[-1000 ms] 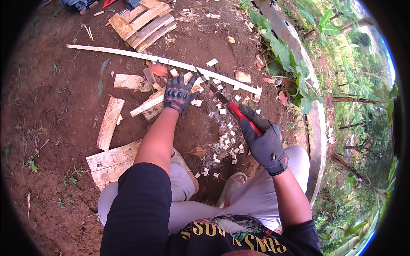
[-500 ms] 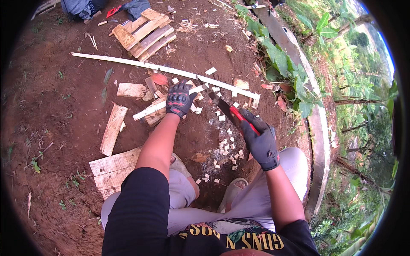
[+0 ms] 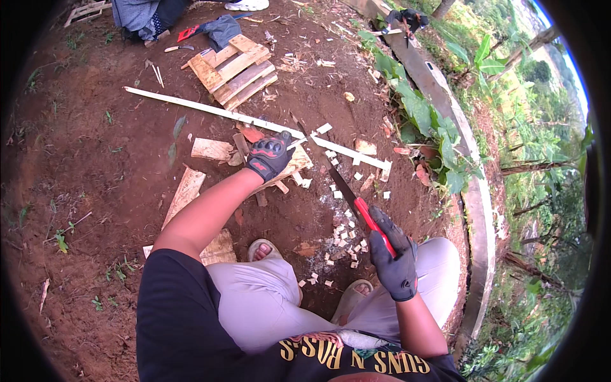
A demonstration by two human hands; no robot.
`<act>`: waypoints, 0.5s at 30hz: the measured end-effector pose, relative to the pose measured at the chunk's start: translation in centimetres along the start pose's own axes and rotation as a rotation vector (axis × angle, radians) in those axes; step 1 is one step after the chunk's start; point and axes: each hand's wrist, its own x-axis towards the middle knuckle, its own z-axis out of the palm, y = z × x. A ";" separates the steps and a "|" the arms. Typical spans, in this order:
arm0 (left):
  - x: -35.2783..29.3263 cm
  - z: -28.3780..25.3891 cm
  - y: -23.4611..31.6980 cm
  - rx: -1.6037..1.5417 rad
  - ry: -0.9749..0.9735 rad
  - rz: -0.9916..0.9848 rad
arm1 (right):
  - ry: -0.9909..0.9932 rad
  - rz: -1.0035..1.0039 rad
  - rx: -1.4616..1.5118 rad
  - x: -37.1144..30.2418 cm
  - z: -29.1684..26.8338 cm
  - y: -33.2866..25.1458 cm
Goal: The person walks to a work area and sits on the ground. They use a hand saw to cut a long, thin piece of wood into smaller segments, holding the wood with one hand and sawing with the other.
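Note:
My left hand [image 3: 270, 156], in a black and red glove, is closed on a thin pale wooden strip [image 3: 297, 144], whose end shows past the fingers. Under it lies a wider board [image 3: 298, 162]. My right hand [image 3: 394, 264], also gloved, grips the red handle [image 3: 374, 224] of a hand saw. Its dark blade [image 3: 342, 183] points away and to the left, its front part crossing beside the strip's end. Just beyond, a long thin wooden strip [image 3: 184, 102] lies across the ground. Many small cut wood blocks [image 3: 344, 235] are scattered before my right foot.
A stack of short planks [image 3: 245, 67] stands farther off, near a red-handled saw [image 3: 188, 34] and a knife [image 3: 178, 48]. Loose boards [image 3: 212, 149] lie to the left. A concrete edge [image 3: 474, 191] with leafy plants [image 3: 420, 108] runs along the right. Another person [image 3: 407, 22] is far off.
My right hand has drawn the saw back toward me. The left hand stays near the strip's end. The view has shifted slightly, and a white shoe now shows at the top.

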 end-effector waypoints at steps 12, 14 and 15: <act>-2.3 9.4 -3.2 0.127 0.252 0.346 | 0.103 -0.139 -0.046 2.7 3.9 5.8; -3.0 8.6 -3.8 0.153 0.117 0.397 | 0.098 -0.079 -0.031 2.3 4.3 5.9; -3.5 8.4 -3.9 0.126 0.129 0.419 | 0.090 -0.051 -0.023 2.2 4.2 5.5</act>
